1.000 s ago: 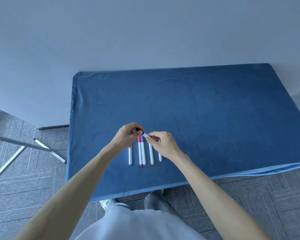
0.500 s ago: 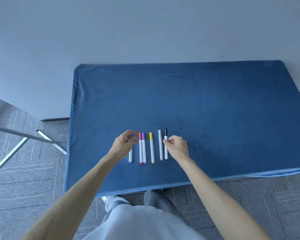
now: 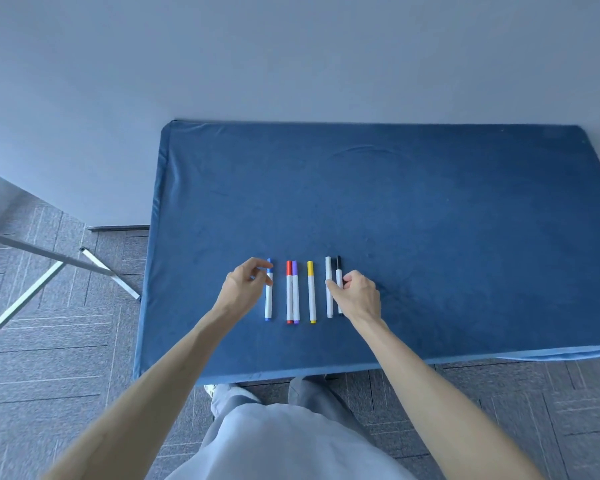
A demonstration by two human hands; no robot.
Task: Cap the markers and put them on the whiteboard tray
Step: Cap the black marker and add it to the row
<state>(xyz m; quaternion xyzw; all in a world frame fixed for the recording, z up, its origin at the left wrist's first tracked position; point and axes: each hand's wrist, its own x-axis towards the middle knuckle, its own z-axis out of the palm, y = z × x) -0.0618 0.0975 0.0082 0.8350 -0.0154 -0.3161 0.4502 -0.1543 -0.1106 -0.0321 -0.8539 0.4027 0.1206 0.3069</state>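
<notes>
The bench wears a plain deep-blue cloth. Six markers lie on it, all with white barrels: blue marker with blue cap and end, red marker, purple marker, yellow marker, an all-white marker, and a black marker. The floor is grey with a lined herringbone pattern. The wall is pale grey-blue.

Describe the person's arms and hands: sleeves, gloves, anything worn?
Both forearms are bare right up to the bottom edge of the picture, with no sleeve in view. The left hand and right hand wear no gloves, and no watch, ring or band is visible on either. Lower down, a pale light-grey garment shows.
</notes>
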